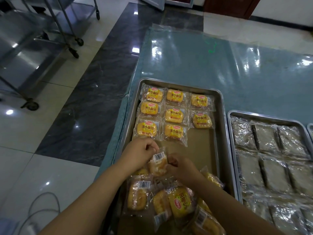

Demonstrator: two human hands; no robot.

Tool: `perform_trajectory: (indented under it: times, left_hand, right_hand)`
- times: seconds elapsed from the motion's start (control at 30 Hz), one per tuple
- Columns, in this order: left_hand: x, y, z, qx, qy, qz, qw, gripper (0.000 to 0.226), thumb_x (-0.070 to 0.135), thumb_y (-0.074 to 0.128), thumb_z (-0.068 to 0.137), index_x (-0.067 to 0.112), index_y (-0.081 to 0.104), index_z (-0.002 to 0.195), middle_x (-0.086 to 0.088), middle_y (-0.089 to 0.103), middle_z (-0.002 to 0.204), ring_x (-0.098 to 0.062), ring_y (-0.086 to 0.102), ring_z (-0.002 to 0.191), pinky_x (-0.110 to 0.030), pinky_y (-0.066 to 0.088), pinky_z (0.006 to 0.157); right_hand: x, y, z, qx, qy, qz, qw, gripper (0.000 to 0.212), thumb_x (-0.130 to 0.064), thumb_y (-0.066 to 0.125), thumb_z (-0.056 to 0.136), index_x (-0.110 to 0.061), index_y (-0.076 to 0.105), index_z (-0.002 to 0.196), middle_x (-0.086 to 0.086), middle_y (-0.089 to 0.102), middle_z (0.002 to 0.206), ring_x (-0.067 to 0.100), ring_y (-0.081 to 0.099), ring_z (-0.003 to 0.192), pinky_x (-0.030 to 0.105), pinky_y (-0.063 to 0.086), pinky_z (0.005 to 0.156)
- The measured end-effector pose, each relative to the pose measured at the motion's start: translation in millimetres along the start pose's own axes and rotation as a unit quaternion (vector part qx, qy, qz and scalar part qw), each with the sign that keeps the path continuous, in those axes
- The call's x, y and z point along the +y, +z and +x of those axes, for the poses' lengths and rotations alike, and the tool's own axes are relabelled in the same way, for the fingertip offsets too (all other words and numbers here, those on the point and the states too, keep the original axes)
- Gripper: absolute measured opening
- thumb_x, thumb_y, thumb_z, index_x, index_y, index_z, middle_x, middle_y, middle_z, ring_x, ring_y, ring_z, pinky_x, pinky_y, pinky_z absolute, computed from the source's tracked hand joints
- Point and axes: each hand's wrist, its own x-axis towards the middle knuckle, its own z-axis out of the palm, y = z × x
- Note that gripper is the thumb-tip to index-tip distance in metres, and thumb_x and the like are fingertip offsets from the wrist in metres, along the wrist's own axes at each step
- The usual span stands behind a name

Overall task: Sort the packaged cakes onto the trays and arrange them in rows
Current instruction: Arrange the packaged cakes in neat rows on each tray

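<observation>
Left grip (141,150): fingers curled, pinching the packaged cake (158,165) at its top edge.
Right grip (177,164): pinching the same cake's right side.
Cake: over the tray (130,119) middle, between the eight arranged cakes (174,114) at the tray's far end and the loose pile (171,202) at its near end.

Dim, bluish overall. Light from above leaves hard glare spots on the glossy floor (50,167) and the plastic table cover (194,65). Wide-angle bending at edges; lower corners soft, underexposed.
</observation>
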Motion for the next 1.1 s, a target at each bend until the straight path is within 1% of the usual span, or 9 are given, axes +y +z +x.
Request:
perform_trajectory:
  times: [0.1, 0.2, 0.3, 0.4, 0.5, 0.6, 0.73, 0.93, 1.1]
  left_hand:
    - [1, -9, -5, 0.07, 0.02, -0.069, 0.995, 0.028, 0.014, 0.065, 0.083, 0.039, 0.065, 0.069, 0.017, 0.06, 0.087, -0.003, 0.051, 0.094, -0.026, 0.039, 0.08]
    - [-3, -20, -11, 0.13, 0.045, -0.098, 0.986, 0.031, 0.012, 0.066, 0.082, 0.041, 0.067, 0.071, 0.016, 0.061, 0.084, 0.002, 0.05, 0.09, -0.022, 0.037, 0.077]
    - [-11, -27, -16, 0.137, 0.05, -0.084, 0.986, 0.031, 0.007, 0.065, 0.083, 0.036, 0.066, 0.074, 0.016, 0.063, 0.088, 0.001, 0.057, 0.089, -0.02, 0.044, 0.079]
    - [-24, -29, -24, 0.09, 0.065, 0.005, 0.994, 0.033, -0.003, 0.06, 0.084, 0.028, 0.063, 0.073, 0.018, 0.062, 0.09, 0.0, 0.059, 0.089, -0.013, 0.043, 0.076]
    - [-34, -29, -27, 0.048, 0.099, 0.146, 0.983, 0.023, -0.004, 0.062, 0.078, 0.018, 0.066, 0.081, 0.004, 0.066, 0.099, -0.016, 0.059, 0.097, -0.028, 0.046, 0.082]
    - [-35, -20, -25, 0.045, 0.122, 0.26, 0.957, 0.031, 0.003, 0.065, 0.076, 0.016, 0.07, 0.104, 0.0, 0.065, 0.116, -0.021, 0.05, 0.116, -0.036, 0.039, 0.096]
    - [-35, 1, -24, 0.033, 0.109, 0.295, 0.949, 0.045, 0.006, 0.059, 0.083, 0.021, 0.058, 0.125, 0.0, 0.055, 0.131, -0.02, 0.042, 0.123, -0.031, 0.031, 0.1]
    - [-33, 12, -21, 0.056, 0.062, 0.288, 0.954, 0.041, 0.032, 0.049, 0.093, 0.024, 0.044, 0.134, 0.001, 0.055, 0.127, -0.018, 0.053, 0.108, -0.03, 0.041, 0.088]
    - [-23, 6, -10, -0.009, 0.018, 0.297, 0.955, 0.037, 0.027, 0.045, 0.094, 0.025, 0.043, 0.131, -0.006, 0.066, 0.101, -0.026, 0.063, 0.086, -0.034, 0.05, 0.069]
  right_hand:
    - [-6, -1, 0, 0.082, -0.028, 0.035, 0.996, 0.026, -0.015, 0.069, 0.08, -0.031, 0.055, 0.064, -0.012, 0.057, 0.06, -0.001, 0.049, 0.053, 0.025, 0.043, 0.053]
    - [-18, -1, -1, 0.2, -0.113, -0.07, 0.971, 0.017, -0.024, 0.074, 0.077, -0.031, 0.059, 0.073, -0.014, 0.06, 0.072, 0.001, 0.054, 0.062, 0.02, 0.041, 0.051]
    - [-24, 3, 2, 0.268, -0.247, -0.16, 0.917, 0.012, -0.009, 0.077, 0.073, -0.013, 0.067, 0.079, 0.0, 0.063, 0.08, 0.014, 0.056, 0.07, 0.02, 0.038, 0.056]
    - [-21, 13, 5, 0.232, -0.311, -0.239, 0.89, 0.02, 0.005, 0.08, 0.062, -0.007, 0.069, 0.075, 0.006, 0.063, 0.076, 0.02, 0.059, 0.069, 0.021, 0.044, 0.055]
    - [-15, 23, 8, 0.162, -0.301, -0.274, 0.899, 0.028, 0.006, 0.082, 0.054, -0.007, 0.071, 0.077, 0.007, 0.065, 0.078, 0.021, 0.063, 0.072, 0.021, 0.051, 0.057]
    - [-14, 29, 11, 0.107, -0.268, -0.298, 0.91, 0.022, 0.003, 0.072, 0.069, -0.005, 0.072, 0.09, 0.008, 0.064, 0.094, 0.023, 0.06, 0.091, 0.026, 0.054, 0.073]
    - [-12, 33, 12, 0.071, -0.264, -0.311, 0.91, 0.028, 0.003, 0.059, 0.08, -0.006, 0.068, 0.105, 0.008, 0.06, 0.11, 0.02, 0.052, 0.105, 0.026, 0.047, 0.088]
    - [-23, 24, 0, 0.129, -0.289, -0.255, 0.914, 0.016, 0.004, 0.079, 0.062, -0.007, 0.071, 0.071, 0.006, 0.064, 0.08, 0.02, 0.062, 0.075, 0.023, 0.054, 0.063]
    - [-27, 13, 2, 0.199, -0.282, -0.174, 0.922, 0.012, 0.006, 0.07, 0.073, -0.004, 0.067, 0.079, 0.01, 0.06, 0.082, 0.023, 0.056, 0.079, 0.023, 0.042, 0.07]
